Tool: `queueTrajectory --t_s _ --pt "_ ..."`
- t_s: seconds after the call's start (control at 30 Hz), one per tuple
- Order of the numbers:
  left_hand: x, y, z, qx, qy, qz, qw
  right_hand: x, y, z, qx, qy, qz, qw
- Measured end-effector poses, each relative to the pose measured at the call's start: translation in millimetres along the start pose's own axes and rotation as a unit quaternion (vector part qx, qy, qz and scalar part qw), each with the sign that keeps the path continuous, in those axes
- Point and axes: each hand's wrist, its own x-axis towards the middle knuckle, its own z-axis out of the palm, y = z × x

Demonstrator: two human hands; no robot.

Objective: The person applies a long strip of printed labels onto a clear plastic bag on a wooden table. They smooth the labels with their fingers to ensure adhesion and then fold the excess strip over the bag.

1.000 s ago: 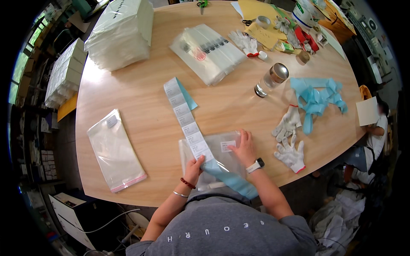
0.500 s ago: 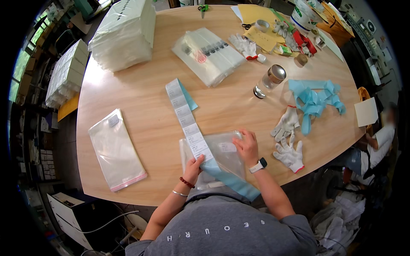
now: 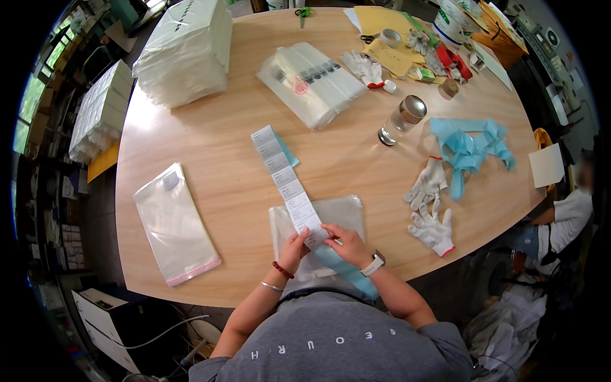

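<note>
Head view: L hand (image 3: 295, 251) grips label strip (image 3: 289, 180) by its L side; R hand (image 3: 349, 247) fingertips on its R side, can't tell if pinched. Strip runs over clear bag (image 3: 347, 209) nr table's (image 3: 223, 146) near edge, other end twd far edge. Poss. probs: label creases/tears if hands pull unevenly; bag slips off near edge if forearm drags it.

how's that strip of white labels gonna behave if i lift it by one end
The label strip is probably floppy: its far end folds back, showing blue backing. It looks thin, so likely light. It may curl, as the blue ribbon heaped nearby does.
</note>
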Motion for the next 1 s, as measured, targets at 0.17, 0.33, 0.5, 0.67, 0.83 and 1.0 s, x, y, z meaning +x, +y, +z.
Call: queueTrajectory --t_s 0.17,0.33,0.5,0.67,0.83,1.0 --pt "8 -5 -9 0.071 -0.004 -0.009 0.997 0 -1 -3 -0.117 -0.004 -0.084 0.990" --pt "9 -9 -13 0.074 0.000 -0.011 0.997 -11 -12 -2 -0.132 0.086 -0.171 0.973" --pt "7 -7 -12 -0.025 0.063 -0.003 0.998 -24 -22 -28 -0.037 0.017 -0.221 0.974" --pt "3 -1 -9 0.035 0.051 -0.008 0.998 8 38 -39 0.030 0.177 0.083 0.980" --pt "2 -3 -10 0.044 0.055 -0.006 0.997 21 49 -38 -0.029 0.163 0.083 0.983" --pt "3 -7 -13 0.039 0.055 0.003 0.998 24 41 -28 -0.266 0.130 0.002 0.955"
